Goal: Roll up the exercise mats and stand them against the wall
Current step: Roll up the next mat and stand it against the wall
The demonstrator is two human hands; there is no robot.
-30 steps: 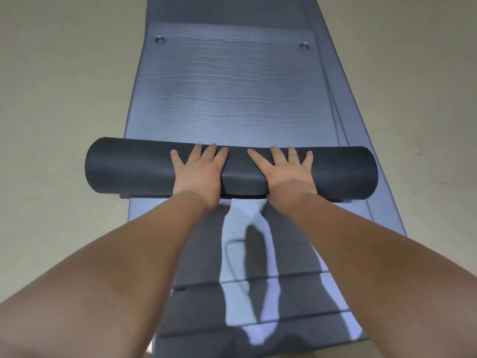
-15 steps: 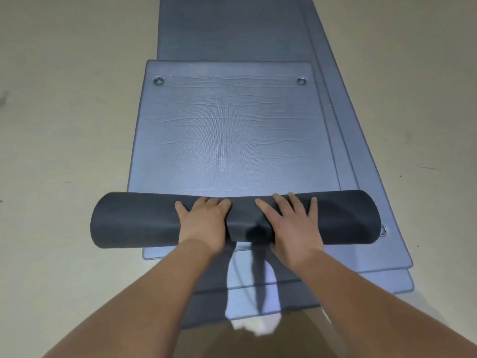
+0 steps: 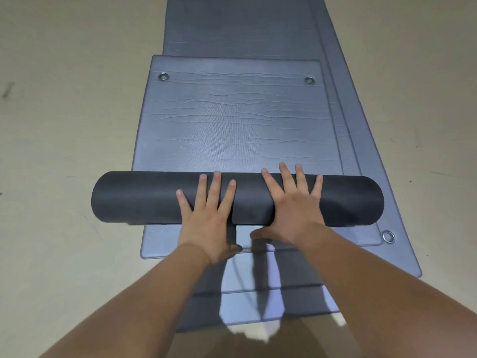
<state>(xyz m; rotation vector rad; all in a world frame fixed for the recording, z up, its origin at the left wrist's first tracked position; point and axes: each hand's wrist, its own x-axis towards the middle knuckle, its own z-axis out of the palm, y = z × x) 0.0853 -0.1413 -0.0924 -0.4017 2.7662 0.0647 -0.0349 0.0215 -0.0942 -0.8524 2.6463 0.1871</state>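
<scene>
A dark grey exercise mat is partly rolled into a thick roll point(image 3: 139, 197) lying crosswise in front of me. Its unrolled part point(image 3: 232, 125) stretches away, blue-grey and creased, with two metal eyelets point(image 3: 163, 76) at the far end. My left hand point(image 3: 209, 215) and my right hand point(image 3: 291, 208) rest flat on the middle of the roll, fingers spread over its top, thumbs at its near side. Neither hand closes around it.
Under this mat lie at least two more flat blue-grey mats point(image 3: 387, 177), stacked and offset to the right, one with an eyelet point(image 3: 388, 236) by the roll's right end. Beige floor point(image 3: 64, 125) lies on both sides. No wall is in view.
The roll has moved forward along the mat and the flat part ahead is shorter. My fingers now reach farther over the top of the roll and are spread wider.
</scene>
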